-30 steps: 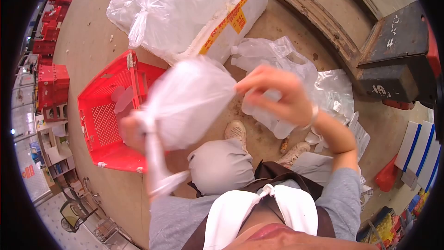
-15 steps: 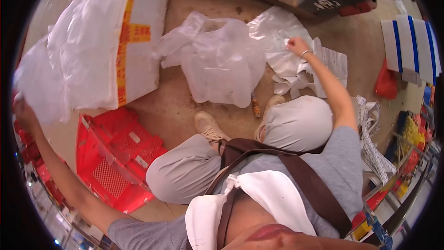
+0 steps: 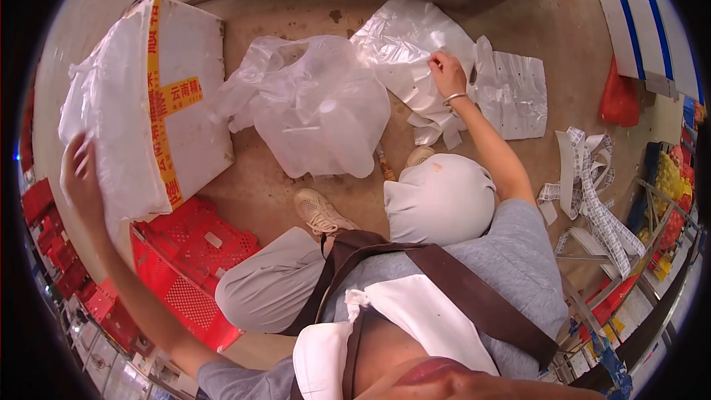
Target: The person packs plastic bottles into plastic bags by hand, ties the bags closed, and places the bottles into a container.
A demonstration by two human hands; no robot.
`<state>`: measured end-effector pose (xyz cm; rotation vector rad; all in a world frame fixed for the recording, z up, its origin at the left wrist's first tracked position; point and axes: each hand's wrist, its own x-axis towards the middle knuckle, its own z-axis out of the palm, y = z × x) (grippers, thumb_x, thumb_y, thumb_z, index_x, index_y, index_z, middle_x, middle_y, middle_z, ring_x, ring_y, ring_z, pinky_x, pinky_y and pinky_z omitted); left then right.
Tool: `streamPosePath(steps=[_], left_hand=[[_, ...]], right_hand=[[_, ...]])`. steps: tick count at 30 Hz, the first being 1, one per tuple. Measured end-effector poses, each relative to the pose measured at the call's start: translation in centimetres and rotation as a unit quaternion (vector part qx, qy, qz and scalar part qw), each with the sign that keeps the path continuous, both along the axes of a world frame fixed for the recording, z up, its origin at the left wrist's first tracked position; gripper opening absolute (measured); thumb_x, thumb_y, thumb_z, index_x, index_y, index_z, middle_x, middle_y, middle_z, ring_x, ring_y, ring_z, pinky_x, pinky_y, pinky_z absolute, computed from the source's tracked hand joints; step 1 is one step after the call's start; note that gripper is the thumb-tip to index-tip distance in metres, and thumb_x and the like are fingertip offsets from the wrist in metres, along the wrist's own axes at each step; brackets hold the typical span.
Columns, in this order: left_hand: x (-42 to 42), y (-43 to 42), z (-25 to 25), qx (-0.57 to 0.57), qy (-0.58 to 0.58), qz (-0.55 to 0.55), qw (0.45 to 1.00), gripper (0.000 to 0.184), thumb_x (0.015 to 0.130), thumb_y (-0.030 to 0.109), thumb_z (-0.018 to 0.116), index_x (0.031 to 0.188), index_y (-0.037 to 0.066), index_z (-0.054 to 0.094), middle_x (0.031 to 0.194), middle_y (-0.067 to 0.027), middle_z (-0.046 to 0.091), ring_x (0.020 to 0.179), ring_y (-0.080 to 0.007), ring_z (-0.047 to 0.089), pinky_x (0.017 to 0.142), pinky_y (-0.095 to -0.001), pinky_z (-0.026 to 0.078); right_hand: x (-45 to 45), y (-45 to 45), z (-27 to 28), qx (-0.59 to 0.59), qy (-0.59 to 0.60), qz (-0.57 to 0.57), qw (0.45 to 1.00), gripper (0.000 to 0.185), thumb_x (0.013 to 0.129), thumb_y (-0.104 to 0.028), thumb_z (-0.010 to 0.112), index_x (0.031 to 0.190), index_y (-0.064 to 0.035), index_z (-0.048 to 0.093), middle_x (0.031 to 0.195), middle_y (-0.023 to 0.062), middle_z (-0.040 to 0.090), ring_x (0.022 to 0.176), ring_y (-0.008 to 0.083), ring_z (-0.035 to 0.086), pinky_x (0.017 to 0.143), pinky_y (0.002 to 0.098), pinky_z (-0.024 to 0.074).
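At the left, my left hand (image 3: 80, 170) is raised against the clear plastic bags (image 3: 111, 126) on the white foam box (image 3: 200, 52); its fingers are apart and it holds nothing visible. My right hand (image 3: 447, 74) is over a flat stack of clear plastic bags (image 3: 415, 41) on the floor, its fingers curled together; whether they pinch the plastic is too small to tell. Between the box and the stack lies a translucent bag with handles (image 3: 318, 111), spread on the floor.
A red crate (image 3: 185, 252) sits below the foam box. Printed label strips (image 3: 592, 200) lie at the right, near a metal rack. A red bag (image 3: 618, 96) stands by white panels (image 3: 637, 30) with blue edges. A small bottle (image 3: 386, 164) is near my shoes.
The filled bag that was in my hands has gone to the box side at the left, and my left hand has let go of it. My right hand has moved over the flat bags.
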<state>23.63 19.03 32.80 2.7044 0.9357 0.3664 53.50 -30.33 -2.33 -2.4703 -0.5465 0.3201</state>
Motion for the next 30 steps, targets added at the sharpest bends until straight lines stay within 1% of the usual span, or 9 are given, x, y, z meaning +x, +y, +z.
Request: streamPosePath(steps=[4,7,9,16,19,22,24,27,30], left_hand=[[13.8,-19.6,-9.3,-0.541,0.088,-0.101,0.83,0.048,0.092,0.04,0.042,0.119,0.002,0.053,0.114,-0.013,0.057,0.103,-0.0207,0.056,0.089,-0.0328,0.043],[20.5,-28.8,-21.6,-0.747,0.101,0.0,0.657,0.068,0.081,0.052,0.058,0.117,-0.005,0.051,0.106,-0.0171,0.057,0.09,-0.0189,0.058,0.084,-0.0342,0.047],[23.2,-31.7,-24.6,-0.601,0.024,-0.172,0.78,0.052,0.083,0.036,0.062,0.113,-0.005,0.05,0.097,-0.0129,0.058,0.072,-0.0148,0.058,0.069,-0.0306,0.051],[18.9,-25.8,-15.1,-0.508,-0.344,-0.091,0.785,0.011,0.093,0.013,0.047,0.098,0.002,0.046,0.078,-0.0023,0.047,0.057,-0.0076,0.048,0.05,-0.0226,0.044],[15.1,-20.3,-11.7,-0.615,-0.366,-0.062,0.696,0.01,0.094,0.012,0.045,0.1,0.005,0.043,0.079,-0.0008,0.045,0.057,-0.0071,0.043,0.054,-0.0239,0.042],[9.1,-18.6,-10.6,-0.648,-0.315,-0.005,0.693,0.009,0.094,0.012,0.044,0.101,0.007,0.043,0.079,-0.0001,0.046,0.058,-0.0062,0.042,0.055,-0.0236,0.041],[5.9,-18.0,-10.9,-0.673,-0.315,0.02,0.669,0.008,0.094,0.011,0.043,0.102,0.007,0.043,0.079,0.0004,0.046,0.057,-0.0058,0.042,0.054,-0.0228,0.041],[1.5,-17.4,-11.3,-0.692,-0.382,0.042,0.611,0.009,0.095,0.011,0.042,0.103,0.009,0.042,0.08,0.001,0.047,0.057,-0.0056,0.042,0.054,-0.022,0.04],[-2.9,-17.6,-12.0,-0.682,-0.42,0.07,0.595,0.009,0.095,0.011,0.041,0.103,0.011,0.042,0.082,0.001,0.05,0.058,-0.0059,0.044,0.053,-0.022,0.04]], right_hand=[[-2.0,0.6,3.8,0.244,-0.045,0.047,0.968,0.016,0.079,-0.012,0.063,0.091,-0.0053,0.055,0.096,0.0112,0.055,0.097,0.0274,0.053,0.082,0.0337,0.0421],[-3.9,1.3,6.3,0.31,-0.026,0.096,0.946,0.013,0.079,-0.01,0.062,0.089,-0.0045,0.054,0.101,0.0118,0.053,0.097,0.0264,0.053,0.082,0.0329,0.042],[-4.0,0.5,5.5,0.286,-0.007,0.113,0.951,0.026,0.08,-0.017,0.063,0.099,-0.0051,0.052,0.105,0.0134,0.052,0.098,0.0285,0.053,0.084,0.0355,0.0416],[-0.7,-4.6,-2.3,-0.116,0.148,0.067,0.98,0.076,0.071,-0.043,0.067,0.131,-0.0083,0.035,0.126,0.0151,0.046,0.116,0.033,0.044,0.099,0.0384,0.0336],[-1.3,-2.6,3.0,-0.299,0.098,0.134,0.94,0.079,0.069,-0.047,0.067,0.133,-0.0105,0.036,0.127,0.0128,0.047,0.118,0.0315,0.043,0.102,0.0388,0.0306],[-1.5,3.5,8.4,0.121,0.037,0.249,0.96,0.063,0.081,-0.047,0.058,0.13,-0.0107,0.042,0.125,0.0102,0.049,0.119,0.0256,0.043,0.103,0.0376,0.0307],[-2.4,8.7,13.9,0.401,0.514,0.217,0.727,0.051,0.086,-0.042,0.055,0.121,-0.0055,0.049,0.119,0.0089,0.055,0.114,0.0206,0.049,0.102,0.0365,0.0319],[-2.1,15.4,14.3,0.285,0.781,0.236,0.504,0.042,0.088,-0.037,0.055,0.111,-0.0024,0.054,0.111,0.0074,0.06,0.104,0.0169,0.056,0.096,0.0354,0.0387],[-5.8,19.5,15.5,0.177,0.704,0.206,0.656,0.032,0.086,-0.028,0.06,0.105,-0.0026,0.055,0.099,0.0058,0.063,0.094,0.0159,0.06,0.088,0.0328,0.0463]])
